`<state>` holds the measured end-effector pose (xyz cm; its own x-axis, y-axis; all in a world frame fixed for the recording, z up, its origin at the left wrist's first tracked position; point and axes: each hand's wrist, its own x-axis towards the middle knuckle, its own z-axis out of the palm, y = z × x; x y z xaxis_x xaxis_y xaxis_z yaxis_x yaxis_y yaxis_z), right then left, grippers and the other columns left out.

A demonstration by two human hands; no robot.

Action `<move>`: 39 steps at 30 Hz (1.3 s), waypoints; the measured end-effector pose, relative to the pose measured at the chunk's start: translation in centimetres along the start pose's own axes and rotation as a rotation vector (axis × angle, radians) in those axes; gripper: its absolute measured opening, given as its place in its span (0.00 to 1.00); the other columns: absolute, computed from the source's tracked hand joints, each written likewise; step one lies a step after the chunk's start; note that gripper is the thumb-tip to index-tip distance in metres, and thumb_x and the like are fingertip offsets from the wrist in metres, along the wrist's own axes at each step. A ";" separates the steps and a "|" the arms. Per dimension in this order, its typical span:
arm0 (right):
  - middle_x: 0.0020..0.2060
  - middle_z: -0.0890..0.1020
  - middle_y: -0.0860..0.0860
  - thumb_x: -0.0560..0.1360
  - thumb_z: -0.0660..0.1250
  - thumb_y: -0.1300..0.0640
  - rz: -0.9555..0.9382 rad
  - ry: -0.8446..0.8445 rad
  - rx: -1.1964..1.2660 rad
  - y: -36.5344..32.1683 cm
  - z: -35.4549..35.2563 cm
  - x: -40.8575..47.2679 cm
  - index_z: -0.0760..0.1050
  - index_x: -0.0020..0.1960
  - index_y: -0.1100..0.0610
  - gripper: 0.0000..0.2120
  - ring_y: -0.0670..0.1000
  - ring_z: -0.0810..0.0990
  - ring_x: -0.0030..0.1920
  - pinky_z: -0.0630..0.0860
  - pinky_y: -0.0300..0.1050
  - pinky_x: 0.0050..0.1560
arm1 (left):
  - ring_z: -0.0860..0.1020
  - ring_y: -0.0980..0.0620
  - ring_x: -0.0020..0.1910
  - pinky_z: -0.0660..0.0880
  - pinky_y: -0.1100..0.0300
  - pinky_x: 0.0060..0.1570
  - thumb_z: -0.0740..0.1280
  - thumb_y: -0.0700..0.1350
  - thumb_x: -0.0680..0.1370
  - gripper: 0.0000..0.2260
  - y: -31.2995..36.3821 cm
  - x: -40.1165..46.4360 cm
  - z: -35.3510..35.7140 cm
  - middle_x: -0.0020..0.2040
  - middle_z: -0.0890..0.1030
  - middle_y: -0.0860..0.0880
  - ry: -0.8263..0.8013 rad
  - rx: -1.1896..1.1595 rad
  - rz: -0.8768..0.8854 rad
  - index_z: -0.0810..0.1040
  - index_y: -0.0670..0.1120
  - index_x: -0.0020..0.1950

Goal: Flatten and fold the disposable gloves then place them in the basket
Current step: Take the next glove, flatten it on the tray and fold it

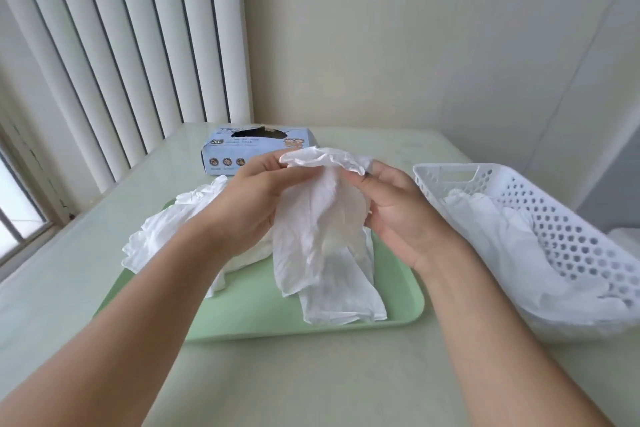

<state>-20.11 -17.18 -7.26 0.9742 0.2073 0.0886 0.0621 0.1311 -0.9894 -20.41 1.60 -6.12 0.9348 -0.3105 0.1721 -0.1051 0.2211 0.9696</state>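
Observation:
A crumpled white disposable glove hangs above the green tray, held at its cuff by both hands. My left hand pinches the cuff's left side and my right hand pinches its right side. Under it on the tray lies another white glove, and a heap of loose gloves spills over the tray's left edge. The white perforated basket stands to the right with folded white gloves inside.
A blue glove box marked XL sits behind the tray. The pale table ends at a wall at the back. Vertical blinds and a window fill the left side.

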 end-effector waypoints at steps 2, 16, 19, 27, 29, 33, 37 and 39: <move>0.40 0.78 0.58 0.71 0.76 0.54 -0.033 -0.034 0.033 -0.5 -0.1 -0.4 0.80 0.40 0.55 0.06 0.54 0.76 0.39 0.71 0.47 0.40 | 0.84 0.48 0.40 0.81 0.56 0.44 0.69 0.41 0.72 0.09 -0.1 -0.3 0.4 0.44 0.85 0.42 0.034 -0.065 -0.026 0.83 0.39 0.50; 0.30 0.63 0.48 0.76 0.72 0.53 -0.141 0.121 -0.740 0.0 -1.8 1.7 0.75 0.39 0.68 0.18 0.48 0.59 0.34 0.56 0.45 0.35 | 0.70 0.56 0.21 0.58 0.65 0.22 0.71 0.48 0.80 0.16 -1.2 0.7 -0.6 0.30 0.68 0.50 0.327 0.560 -0.105 0.72 0.45 0.37; 0.26 0.66 0.49 0.76 0.70 0.53 -0.306 0.326 -0.766 -2.8 -1.0 3.5 0.76 0.36 0.66 0.17 0.42 0.65 0.26 0.62 0.43 0.31 | 0.85 0.52 0.32 0.73 0.65 0.25 0.69 0.47 0.82 0.11 2.2 2.9 0.3 0.46 0.79 0.43 0.324 0.405 0.000 0.80 0.39 0.48; 0.34 0.78 0.53 0.76 0.67 0.47 -0.429 0.338 -0.454 -3.3 -0.5 3.5 0.81 0.45 0.63 0.18 0.52 0.81 0.38 0.76 0.51 0.43 | 0.76 0.64 0.34 0.69 0.74 0.40 0.69 0.44 0.82 0.12 3.5 2.6 0.7 0.32 0.78 0.61 0.253 0.525 0.314 0.81 0.45 0.39; 0.38 0.82 0.41 0.76 0.68 0.47 -0.302 0.257 -0.486 1.1 -1.3 1.7 0.85 0.50 0.57 0.15 0.43 0.76 0.40 0.73 0.46 0.43 | 0.79 0.65 0.38 0.72 0.70 0.43 0.70 0.44 0.81 0.09 -1.0 1.2 -0.5 0.37 0.82 0.64 0.217 0.580 0.214 0.84 0.42 0.43; 0.29 0.76 0.43 0.76 0.71 0.51 -0.168 0.128 -0.764 5.5 -1.9 -0.9 0.85 0.46 0.55 0.08 0.46 0.69 0.29 0.68 0.45 0.35 | 0.77 0.63 0.57 0.70 0.71 0.56 0.73 0.46 0.79 0.08 -6.6 -1.2 -2.2 0.52 0.79 0.58 0.114 0.788 0.082 0.86 0.43 0.45; 0.25 0.76 0.33 0.77 0.71 0.55 -0.029 -0.030 -0.957 4.1 -2.0 -2.3 0.84 0.43 0.48 0.05 0.42 0.72 0.26 0.65 0.32 0.30 | 0.67 0.71 0.67 0.66 0.78 0.59 0.74 0.47 0.77 0.03 -6.8 -3.0 -2.1 0.59 0.79 0.58 0.015 0.994 0.082 0.89 0.51 0.48; 0.30 0.78 0.37 0.76 0.72 0.55 0.012 -0.098 -1.021 3.6 -1.9 -2.6 0.83 0.40 0.46 0.07 0.43 0.72 0.28 0.66 0.34 0.32 | 0.63 0.70 0.70 0.62 0.79 0.60 0.75 0.48 0.77 0.04 -6.4 -3.1 -2.0 0.66 0.79 0.54 -0.011 1.039 0.079 0.89 0.53 0.49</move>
<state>-22.04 -19.14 -11.27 0.9568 0.2877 0.0412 0.2518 -0.7500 -0.6117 -21.93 2.98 -13.18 0.9101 -0.3393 0.2377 -0.4106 -0.6619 0.6272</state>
